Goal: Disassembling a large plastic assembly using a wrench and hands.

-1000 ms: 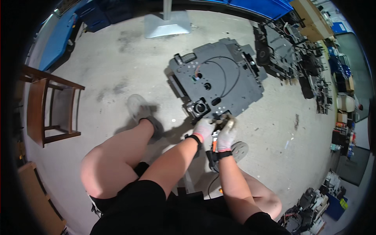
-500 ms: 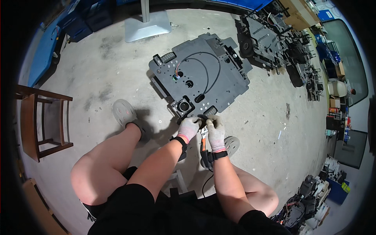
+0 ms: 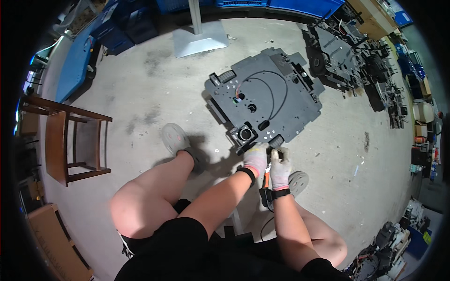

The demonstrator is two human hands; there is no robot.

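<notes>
In front of me on the floor lies a grey metal chassis plate (image 3: 300,110) with small wheels and a black looped cable (image 3: 287,91). At its near corner sits a square module (image 3: 244,134) with a round dark centre. My left hand (image 3: 256,158), in a pale glove, is closed beside that corner; what its fingers hold is hidden. Close on its right, my gloved right hand (image 3: 281,169) pinches a small black part against the chassis's near edge, below a wheel (image 3: 276,141). Between the hands shows a tool's orange handle (image 3: 266,179), its head mostly covered by the hands.
Dark machine parts (image 3: 335,58) are piled at the far right. A grey stand base (image 3: 200,43) stands behind the chassis. To the left are a wooden chair (image 3: 58,147) and a blue panel (image 3: 75,65). My shoes (image 3: 174,138) flank the work area.
The whole view has shifted, so everything appears farther right. My left hand has turned over the tool, covering more of it. The black part shows nearer my right fingers.
</notes>
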